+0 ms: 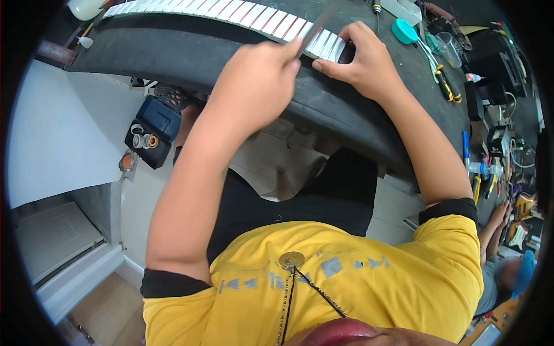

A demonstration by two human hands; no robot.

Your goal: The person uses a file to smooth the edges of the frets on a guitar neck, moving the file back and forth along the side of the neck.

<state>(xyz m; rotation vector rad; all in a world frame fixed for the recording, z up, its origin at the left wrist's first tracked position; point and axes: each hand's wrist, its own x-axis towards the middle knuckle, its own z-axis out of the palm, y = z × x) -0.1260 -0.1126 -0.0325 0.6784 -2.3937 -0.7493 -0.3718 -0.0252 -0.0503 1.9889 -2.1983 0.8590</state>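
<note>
A long fretboard (231, 12) lies across the dark workbench at the top, its surface banded with white strips and thin reddish-brown lines. My left hand (259, 78) is closed around a thin, dark, flat blade (313, 34), held slanting over the fretboard near its right end. Motion blurs the blade, so I cannot tell whether it is a file or a knife, nor whether it touches. With thumb and fingers, my right hand (369, 60) grips the fretboard's right end, close beside the blade.
Right of my right hand lie a turquoise round container (404, 31), yellow-black pliers (448, 83) and a clear cup (448, 47). More tools crowd the right side, where another person (490, 277) sits. An opened dark case (156, 130) with tape rolls is at lower left.
</note>
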